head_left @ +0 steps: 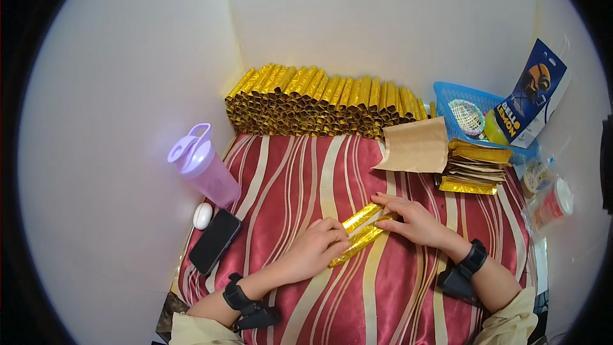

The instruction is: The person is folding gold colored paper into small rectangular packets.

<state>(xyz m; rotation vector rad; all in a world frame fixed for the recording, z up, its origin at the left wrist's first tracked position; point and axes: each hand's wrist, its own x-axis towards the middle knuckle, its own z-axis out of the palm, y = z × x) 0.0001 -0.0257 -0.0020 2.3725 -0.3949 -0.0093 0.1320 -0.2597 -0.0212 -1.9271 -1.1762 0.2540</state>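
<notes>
Two bare hands, left hand (313,249) and right hand (415,222), on one folded gold foil sheet (357,245) near the middle of a red striped cloth (287,185) in the head view. Lying aslant, from near left to far right, with a pale strip between two long gold edges. On its near left end, left fingers bent, close together and clamped on the foil; on its far right end, right thumb and forefinger clamped on it, one at each long edge. Undersides of both grips hidden. Around each wrist, a black strap (474,259).

On the far side, a long stack of gold foil tubes (319,105), open ends facing near. To its right and nearer, a brown paper sheet (416,147), just beside a foil pile (472,176). Beyond that pile, a blue plastic basket (472,91), with a small woven basket (466,117) inside and a dark blue package (531,92) tilted upward. Farther right, a red and white cup (554,207).

On the left, a lilac shaker bottle (214,176); nearer, a white oval object (202,216) beside a black smartphone (216,241).
</notes>
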